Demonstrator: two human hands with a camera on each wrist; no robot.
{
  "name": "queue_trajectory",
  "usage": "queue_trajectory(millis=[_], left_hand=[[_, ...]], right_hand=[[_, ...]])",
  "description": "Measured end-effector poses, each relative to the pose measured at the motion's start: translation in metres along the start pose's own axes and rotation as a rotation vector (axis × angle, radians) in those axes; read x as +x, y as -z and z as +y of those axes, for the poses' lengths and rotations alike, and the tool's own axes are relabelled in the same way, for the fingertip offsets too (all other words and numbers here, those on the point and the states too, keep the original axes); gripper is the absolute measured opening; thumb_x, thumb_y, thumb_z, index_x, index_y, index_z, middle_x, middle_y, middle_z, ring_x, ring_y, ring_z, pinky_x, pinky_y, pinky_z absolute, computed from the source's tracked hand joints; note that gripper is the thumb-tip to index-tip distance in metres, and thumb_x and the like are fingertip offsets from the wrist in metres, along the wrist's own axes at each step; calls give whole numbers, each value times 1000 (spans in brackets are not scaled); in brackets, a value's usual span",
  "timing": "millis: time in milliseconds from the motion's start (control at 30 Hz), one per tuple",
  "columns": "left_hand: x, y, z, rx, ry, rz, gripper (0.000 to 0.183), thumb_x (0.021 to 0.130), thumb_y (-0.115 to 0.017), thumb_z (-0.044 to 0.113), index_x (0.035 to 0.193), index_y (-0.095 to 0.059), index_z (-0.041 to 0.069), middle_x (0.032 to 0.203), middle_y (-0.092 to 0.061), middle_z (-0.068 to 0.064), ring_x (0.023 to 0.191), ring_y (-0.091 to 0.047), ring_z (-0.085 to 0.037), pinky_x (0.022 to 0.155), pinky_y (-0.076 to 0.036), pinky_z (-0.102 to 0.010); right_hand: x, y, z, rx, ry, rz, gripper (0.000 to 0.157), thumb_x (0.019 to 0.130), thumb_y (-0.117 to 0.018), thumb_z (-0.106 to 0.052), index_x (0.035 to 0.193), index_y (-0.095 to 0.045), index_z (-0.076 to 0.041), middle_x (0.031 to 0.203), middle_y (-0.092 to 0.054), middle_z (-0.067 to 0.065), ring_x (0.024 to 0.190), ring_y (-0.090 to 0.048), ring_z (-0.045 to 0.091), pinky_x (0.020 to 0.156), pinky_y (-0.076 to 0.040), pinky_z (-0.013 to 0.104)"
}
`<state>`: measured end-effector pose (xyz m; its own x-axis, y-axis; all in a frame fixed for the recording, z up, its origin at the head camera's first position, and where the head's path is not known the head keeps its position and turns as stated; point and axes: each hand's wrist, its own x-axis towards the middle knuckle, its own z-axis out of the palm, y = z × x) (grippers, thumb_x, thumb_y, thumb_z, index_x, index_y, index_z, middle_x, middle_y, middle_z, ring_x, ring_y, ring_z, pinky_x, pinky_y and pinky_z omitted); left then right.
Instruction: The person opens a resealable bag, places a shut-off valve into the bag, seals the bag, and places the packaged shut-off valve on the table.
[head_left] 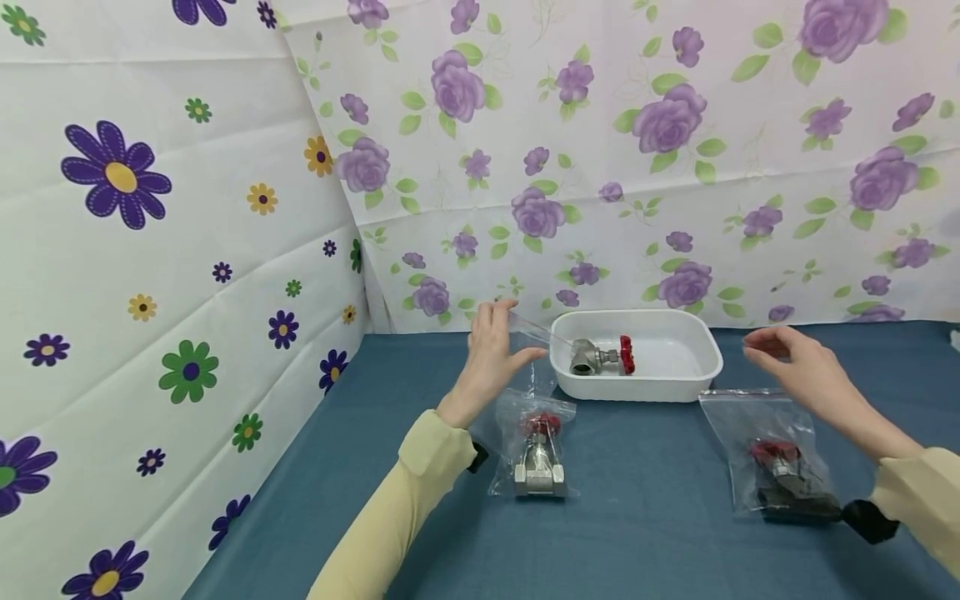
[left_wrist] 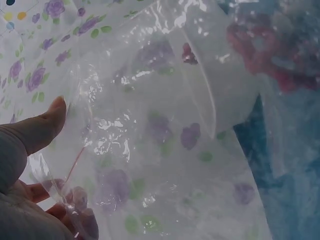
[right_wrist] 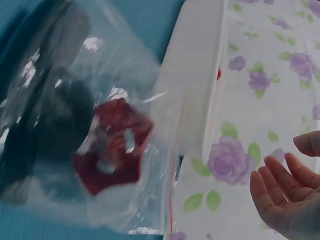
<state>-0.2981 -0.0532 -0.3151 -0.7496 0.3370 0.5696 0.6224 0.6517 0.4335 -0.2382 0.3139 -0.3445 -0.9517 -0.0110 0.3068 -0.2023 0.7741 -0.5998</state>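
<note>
My left hand [head_left: 491, 358] is raised left of the white tray, thumb spread away from the fingers. In the left wrist view its fingers [left_wrist: 75, 212] show through a clear zip bag [left_wrist: 115, 135], touching the plastic. Just below that hand lies a bagged gate valve [head_left: 540, 467] with a red handwheel. Inside the tray [head_left: 637, 389] a bare metal valve [head_left: 588, 358] rests on its side, its red handwheel to the right. My right hand [head_left: 806, 371], loosely curled and holding nothing, hovers right of the tray. Beneath it lies another bagged valve [head_left: 780, 462], its red wheel [right_wrist: 117, 145] visible through the plastic.
A blue cloth [head_left: 645, 517] covers the table. White flowered sheets [head_left: 570, 167] hang behind and at the left, with the tray standing close to the back one. Black wrist devices [head_left: 870, 521] sit below the sleeves, the right one near its bag.
</note>
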Motion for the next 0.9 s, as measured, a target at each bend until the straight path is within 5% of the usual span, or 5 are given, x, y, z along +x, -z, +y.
queue_trajectory(millis=[133,367,633,900], left_hand=[[3,-4,9,-21,-21,-16,72,75,-74,29,130,-34,3,114,-35,-13,100,-35,-27,83,-30,-42],[3,-13,24,-47,-46,-47,73,75,-73,31,130,-34,2,114,-35,-12,101,-35,-26,83,-30,-39],[6,-26,39,-74,-94,-53,73,75,-73,31,130,-34,2,111,-37,-11,99,-36,-22,84,-31,-36],[8,-46,53,-79,-129,-51,74,73,-75,32,129,-35,5,107,-37,-7,97,-37,-19,81,-31,-30]], right_hand=[[2,0,-9,43,30,-7,38,95,-48,-31,115,-52,2,105,-54,24,92,-53,35,67,-47,45],[5,-1,-30,119,98,-30,33,94,-52,-26,111,-56,2,103,-58,22,77,-52,-3,60,-48,23],[9,-2,-44,125,113,-35,31,94,-51,-25,109,-59,1,98,-61,17,76,-56,10,60,-47,23],[15,-8,-53,191,160,-38,28,93,-53,-23,106,-60,1,94,-62,12,78,-55,2,61,-48,21]])
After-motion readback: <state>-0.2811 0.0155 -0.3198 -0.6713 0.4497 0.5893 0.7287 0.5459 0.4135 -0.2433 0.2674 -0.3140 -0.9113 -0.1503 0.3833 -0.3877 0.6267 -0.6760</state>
